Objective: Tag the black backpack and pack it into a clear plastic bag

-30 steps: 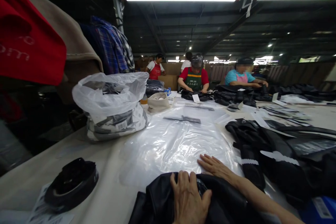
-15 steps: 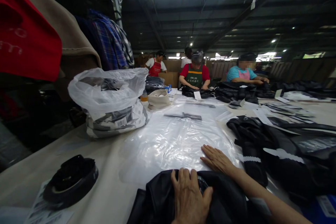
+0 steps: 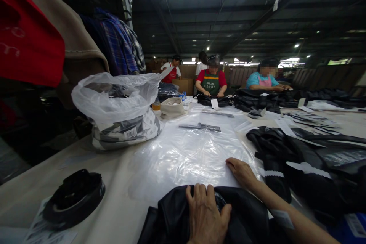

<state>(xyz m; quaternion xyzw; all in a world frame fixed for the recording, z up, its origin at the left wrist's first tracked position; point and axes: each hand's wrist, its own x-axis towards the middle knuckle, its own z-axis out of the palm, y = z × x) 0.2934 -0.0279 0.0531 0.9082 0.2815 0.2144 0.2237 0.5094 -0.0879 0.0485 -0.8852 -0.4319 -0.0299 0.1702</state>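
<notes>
Lying at the near edge of the table [image 3: 111, 194], a black garment [image 3: 171, 213] is partly covered by the left hand [image 3: 207, 213], which is laid palm down on it. The left fingers are held close to one another, slightly bent, and the thumb is set apart from them; whether any cloth is gripped cannot be told. Beyond the garment, clear plastic [image 3: 183, 164] is spread flat and is touched by the right hand [image 3: 243, 173]. The right fingers are bent and bunched together; whether the plastic is pinched between them cannot be told. A dark strip [image 3: 200, 127] is seen across the plastic.

On the left, a black roll [image 3: 74, 202] is rested on a printed sheet [image 3: 34, 225]. Farther back, grey packets [image 3: 128, 133] are held in a white bag [image 3: 114, 103], beside which a cream pouch [image 3: 173, 108] is placed. To the right, more black clothes [image 3: 303, 164] are heaped, and printed cards [image 3: 311, 122] are scattered behind them. At the far side, dark clothing is handled by a person in a green apron [image 3: 212, 84] and by another in a pink apron [image 3: 265, 81]
</notes>
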